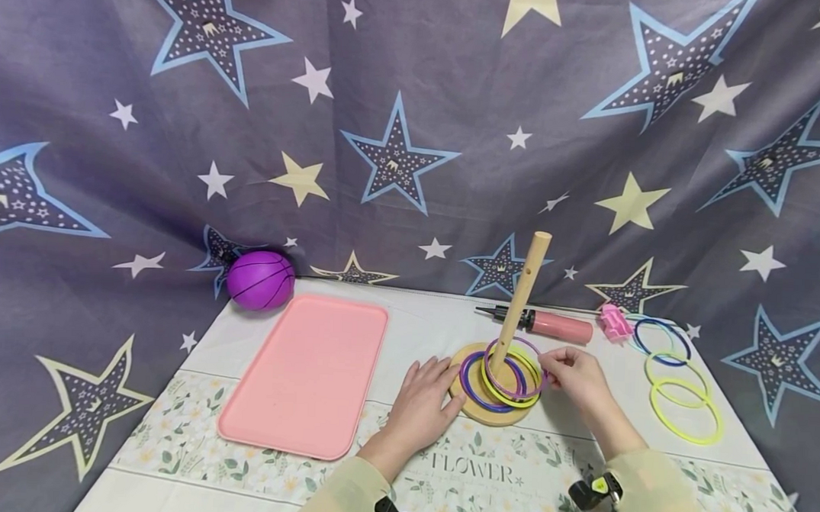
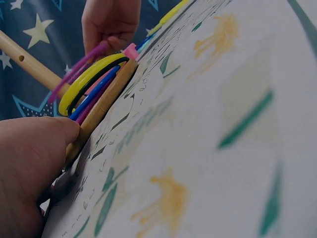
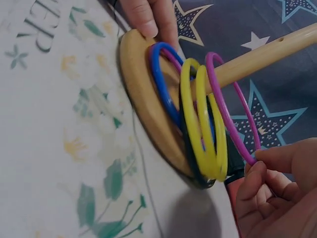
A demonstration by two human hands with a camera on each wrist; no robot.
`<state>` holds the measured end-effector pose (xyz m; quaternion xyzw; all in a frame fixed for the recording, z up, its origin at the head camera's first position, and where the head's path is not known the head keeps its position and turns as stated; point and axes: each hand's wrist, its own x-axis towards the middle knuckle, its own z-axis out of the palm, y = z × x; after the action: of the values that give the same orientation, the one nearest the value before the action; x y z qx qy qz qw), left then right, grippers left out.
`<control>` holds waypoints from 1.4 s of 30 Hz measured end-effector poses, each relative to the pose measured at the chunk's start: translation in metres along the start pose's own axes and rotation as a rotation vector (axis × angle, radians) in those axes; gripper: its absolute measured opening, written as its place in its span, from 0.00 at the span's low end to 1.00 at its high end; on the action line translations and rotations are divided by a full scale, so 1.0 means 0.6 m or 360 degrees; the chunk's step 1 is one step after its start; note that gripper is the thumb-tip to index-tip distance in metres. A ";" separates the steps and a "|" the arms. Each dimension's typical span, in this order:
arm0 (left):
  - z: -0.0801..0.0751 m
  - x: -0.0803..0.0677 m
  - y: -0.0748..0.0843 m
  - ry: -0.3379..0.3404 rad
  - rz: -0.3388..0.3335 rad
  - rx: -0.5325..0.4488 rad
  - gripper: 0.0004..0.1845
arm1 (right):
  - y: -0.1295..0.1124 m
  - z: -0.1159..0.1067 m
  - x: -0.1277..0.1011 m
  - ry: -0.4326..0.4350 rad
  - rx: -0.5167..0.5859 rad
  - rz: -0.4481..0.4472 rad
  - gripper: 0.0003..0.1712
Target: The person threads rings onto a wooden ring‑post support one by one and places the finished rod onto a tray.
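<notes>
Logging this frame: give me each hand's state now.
Left hand: open, fingers resting against the wooden base.
Right hand: pinching the purple ring.

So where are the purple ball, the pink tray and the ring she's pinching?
purple ball (image 1: 260, 279), head view, middle of its front surface.
pink tray (image 1: 286, 426), head view, bare floor near its front rim.
purple ring (image 3: 233, 124), right wrist view, its raised arc above the right hand's pinch.

Pink tray lies left on floral tablecloth. Purple ball behind it. Pink pump and pink toy near star backdrop.
</notes>
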<state>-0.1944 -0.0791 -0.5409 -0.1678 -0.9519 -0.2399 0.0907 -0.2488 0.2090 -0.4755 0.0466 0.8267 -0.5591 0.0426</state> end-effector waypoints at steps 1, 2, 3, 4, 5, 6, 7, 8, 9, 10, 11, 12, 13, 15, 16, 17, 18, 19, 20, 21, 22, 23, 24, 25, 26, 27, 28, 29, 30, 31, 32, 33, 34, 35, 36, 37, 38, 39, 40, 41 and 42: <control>0.000 0.000 0.001 0.0000 0.0000 -0.0002 0.30 | 0.003 0.000 0.000 0.0006 -0.0007 0.0007 0.15; 0.000 0.000 0.001 0.0001 0.0001 -0.0004 0.30 | 0.005 0.000 0.000 0.0013 -0.0017 0.0010 0.15; 0.000 0.000 0.001 0.0001 0.0002 -0.0006 0.30 | 0.007 0.001 -0.001 0.0020 -0.0031 0.0013 0.14; -0.001 0.000 0.001 -0.0001 0.0002 -0.0006 0.30 | 0.009 0.001 -0.001 0.0027 -0.0041 0.0014 0.14; 0.000 0.000 0.001 -0.0002 0.0001 -0.0007 0.30 | 0.010 0.002 -0.001 0.0034 -0.0054 0.0014 0.14; 0.000 0.000 0.001 -0.0002 0.0001 -0.0007 0.30 | 0.012 0.002 -0.002 0.0040 -0.0065 0.0014 0.13; 0.000 0.000 0.001 -0.0002 0.0001 -0.0007 0.30 | 0.013 0.003 -0.003 0.0044 -0.0071 0.0014 0.13; 0.000 0.000 0.001 -0.0002 0.0001 -0.0006 0.30 | 0.015 0.004 -0.002 0.0046 -0.0077 0.0011 0.13; 0.000 0.000 0.001 -0.0003 0.0001 -0.0006 0.30 | 0.016 0.005 -0.003 0.0049 -0.0081 0.0012 0.13; 0.000 0.001 0.001 -0.0004 -0.0001 -0.0006 0.30 | 0.017 0.006 -0.003 0.0052 -0.0083 0.0015 0.13; 0.001 0.000 0.002 -0.0004 0.0000 -0.0007 0.30 | 0.019 0.006 -0.003 0.0052 -0.0089 0.0013 0.13; 0.001 0.000 0.002 -0.0004 0.0001 -0.0008 0.30 | 0.020 0.006 -0.003 0.0053 -0.0097 0.0010 0.13; 0.001 0.000 0.002 -0.0003 0.0003 -0.0009 0.30 | 0.021 0.007 -0.003 0.0055 -0.0106 0.0009 0.13; 0.002 0.000 0.003 -0.0003 0.0006 -0.0014 0.30 | 0.024 0.006 -0.004 0.0067 -0.0135 0.0004 0.14; 0.002 0.000 0.003 -0.0003 0.0007 -0.0016 0.30 | 0.026 0.004 -0.003 0.0077 -0.0150 -0.0004 0.14; 0.002 0.000 0.004 -0.0002 0.0008 -0.0018 0.30 | 0.027 0.002 -0.003 0.0084 -0.0163 -0.0015 0.14; 0.002 0.000 0.004 -0.0003 0.0009 -0.0021 0.30 | 0.029 0.001 -0.004 0.0098 -0.0177 -0.0019 0.14; 0.003 0.000 0.004 -0.0004 0.0007 -0.0020 0.30 | 0.030 -0.001 -0.004 0.0110 -0.0187 -0.0023 0.14; 0.003 0.001 0.003 -0.0005 0.0007 -0.0018 0.30 | 0.031 -0.004 -0.005 0.0119 -0.0197 -0.0026 0.14; 0.003 0.000 0.003 -0.0006 0.0006 -0.0017 0.30 | 0.032 -0.008 -0.006 0.0126 -0.0201 -0.0034 0.14; 0.003 0.000 0.003 -0.0006 0.0007 -0.0014 0.30 | 0.033 -0.011 -0.008 0.0136 -0.0206 -0.0035 0.14; 0.003 0.000 0.002 -0.0006 0.0008 -0.0009 0.30 | 0.033 -0.015 -0.010 0.0140 -0.0212 -0.0035 0.15; 0.003 0.000 0.002 -0.0006 0.0011 -0.0004 0.30 | 0.033 -0.019 -0.012 0.0148 -0.0216 -0.0031 0.15; 0.003 -0.001 0.001 -0.0005 0.0012 0.0003 0.30 | 0.034 -0.024 -0.014 0.0154 -0.0228 -0.0030 0.15; 0.003 -0.001 0.001 -0.0006 0.0013 0.0010 0.31 | 0.034 -0.029 -0.016 0.0163 -0.0239 -0.0028 0.16; 0.003 -0.001 0.000 -0.0005 0.0015 0.0017 0.31 | 0.035 -0.034 -0.019 0.0170 -0.0246 -0.0028 0.16; 0.003 -0.001 0.000 -0.0009 0.0011 0.0021 0.31 | 0.036 -0.039 -0.021 0.0185 -0.0259 -0.0022 0.16; 0.003 -0.001 -0.001 -0.0014 0.0006 0.0026 0.31 | 0.037 -0.043 -0.024 0.0199 -0.0273 -0.0020 0.16; 0.003 -0.001 -0.001 -0.0016 0.0002 0.0028 0.31 | 0.038 -0.048 -0.026 0.0213 -0.0283 -0.0016 0.17; 0.003 -0.001 -0.002 -0.0019 -0.0003 0.0029 0.31 | 0.041 -0.052 -0.028 0.0228 -0.0295 -0.0015 0.17; 0.003 0.000 -0.002 -0.0023 -0.0008 0.0026 0.31 | 0.042 -0.057 -0.030 0.0242 -0.0302 -0.0013 0.18; 0.003 0.000 -0.002 -0.0024 -0.0010 0.0020 0.31 | 0.044 -0.061 -0.033 0.0256 -0.0310 -0.0014 0.19; 0.003 -0.001 -0.002 -0.0030 -0.0016 0.0013 0.31 | 0.046 -0.066 -0.036 0.0271 -0.0318 -0.0022 0.19; 0.003 -0.001 -0.002 -0.0029 -0.0014 0.0009 0.31 | 0.047 -0.070 -0.039 0.0282 -0.0323 -0.0027 0.20; 0.004 -0.001 -0.002 -0.0029 -0.0013 0.0003 0.31 | 0.049 -0.075 -0.043 0.0294 -0.0329 -0.0030 0.21; 0.003 -0.001 -0.002 -0.0024 -0.0009 0.0000 0.31 | 0.049 -0.080 -0.046 0.0305 -0.0339 -0.0040 0.21; 0.003 -0.001 -0.002 -0.0025 -0.0008 -0.0005 0.31 | 0.049 -0.084 -0.050 0.0318 -0.0348 -0.0046 0.22; 0.003 -0.001 -0.002 -0.0025 -0.0006 -0.0005 0.31 | 0.049 -0.089 -0.054 0.0328 -0.0353 -0.0051 0.22; 0.003 -0.001 -0.002 -0.0020 -0.0002 -0.0004 0.31 | 0.049 -0.094 -0.058 0.0335 -0.0358 -0.0054 0.22; 0.003 -0.001 -0.002 -0.0014 0.0003 -0.0001 0.31 | 0.049 -0.098 -0.061 0.0346 -0.0369 -0.0051 0.23; 0.002 0.000 -0.002 -0.0011 0.0005 0.0001 0.31 | 0.048 -0.103 -0.064 0.0352 -0.0376 -0.0052 0.24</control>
<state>-0.1946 -0.0793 -0.5427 -0.1702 -0.9520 -0.2387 0.0880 -0.2082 0.2758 -0.4745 0.0891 0.8869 -0.4502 -0.0526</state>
